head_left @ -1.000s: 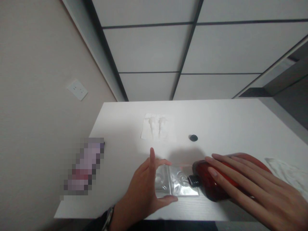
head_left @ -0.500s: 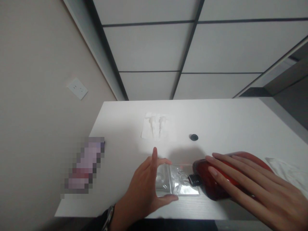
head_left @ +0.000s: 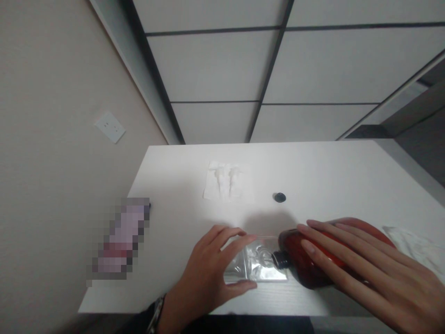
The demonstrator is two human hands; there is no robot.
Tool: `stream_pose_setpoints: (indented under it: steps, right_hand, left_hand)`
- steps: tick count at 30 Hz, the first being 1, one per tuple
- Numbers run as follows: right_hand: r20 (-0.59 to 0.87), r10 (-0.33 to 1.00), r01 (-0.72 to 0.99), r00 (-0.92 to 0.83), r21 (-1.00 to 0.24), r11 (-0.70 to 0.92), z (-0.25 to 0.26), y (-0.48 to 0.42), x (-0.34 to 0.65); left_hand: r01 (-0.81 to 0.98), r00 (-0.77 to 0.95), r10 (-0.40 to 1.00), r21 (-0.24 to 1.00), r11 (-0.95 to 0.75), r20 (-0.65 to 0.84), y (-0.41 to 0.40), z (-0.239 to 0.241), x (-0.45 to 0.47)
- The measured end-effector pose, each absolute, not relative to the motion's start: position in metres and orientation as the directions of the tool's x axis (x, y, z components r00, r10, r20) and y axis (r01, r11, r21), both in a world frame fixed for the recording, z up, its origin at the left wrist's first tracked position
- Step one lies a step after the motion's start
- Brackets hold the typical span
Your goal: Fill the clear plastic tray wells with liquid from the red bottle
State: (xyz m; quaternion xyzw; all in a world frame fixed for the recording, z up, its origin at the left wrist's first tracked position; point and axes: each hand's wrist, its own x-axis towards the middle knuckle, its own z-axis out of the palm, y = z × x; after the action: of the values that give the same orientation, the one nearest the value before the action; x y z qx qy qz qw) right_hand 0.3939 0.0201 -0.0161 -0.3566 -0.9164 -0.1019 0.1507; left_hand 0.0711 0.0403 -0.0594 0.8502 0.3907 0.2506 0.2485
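Observation:
My left hand (head_left: 212, 269) is curved around the left part of a clear, see-through rectangular container (head_left: 266, 266), with the thumb along its near side and the fingers along its far side. Its exact kind is hard to tell. My right hand (head_left: 371, 264) lies over a red bottle (head_left: 313, 266) and holds it tipped on its side. The bottle's uncapped, dark threaded neck points left, above the right part of the container. No flowing liquid is visible at the mouth.
A small round black cap (head_left: 280, 197) lies beyond the bottle. Further back is a white sheet (head_left: 208, 188) bearing two pale, slender shapes. A pixelated pink object (head_left: 120, 236) sits at the table's left edge, and a crumpled white tissue (head_left: 413, 246) at the right.
My left index finger, raised before, has come down to the right over the container's far side. My right hand and the bottle have hardly moved.

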Motion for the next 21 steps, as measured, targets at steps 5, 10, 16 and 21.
stream_pose_setpoints:
  steps: [5, 10, 16, 21]
  right_hand:
    - [0.334, 0.679, 0.732, -0.654, 0.053, 0.679, -0.014, 0.016, 0.387]
    - [0.327, 0.666, 0.726, -0.671, 0.106, 0.679, -0.015, 0.016, 0.389]
    - [0.327, 0.587, 0.656, -0.741, 0.166, 0.736, -0.018, 0.019, 0.399]
    - [0.318, 0.598, 0.662, -0.736, 0.153, 0.733, -0.017, 0.019, 0.398]
  left_hand:
    - [0.517, 0.569, 0.788, 0.644, -0.564, 0.234, 0.043, -0.058, 0.071]
    - [0.533, 0.552, 0.809, 0.662, -0.527, 0.199, 0.041, -0.061, 0.071]
    - [0.553, 0.516, 0.838, 0.679, -0.483, 0.176, 0.038, -0.066, 0.07]
    - [0.561, 0.511, 0.842, 0.675, -0.48, 0.174, 0.038, -0.066, 0.071]
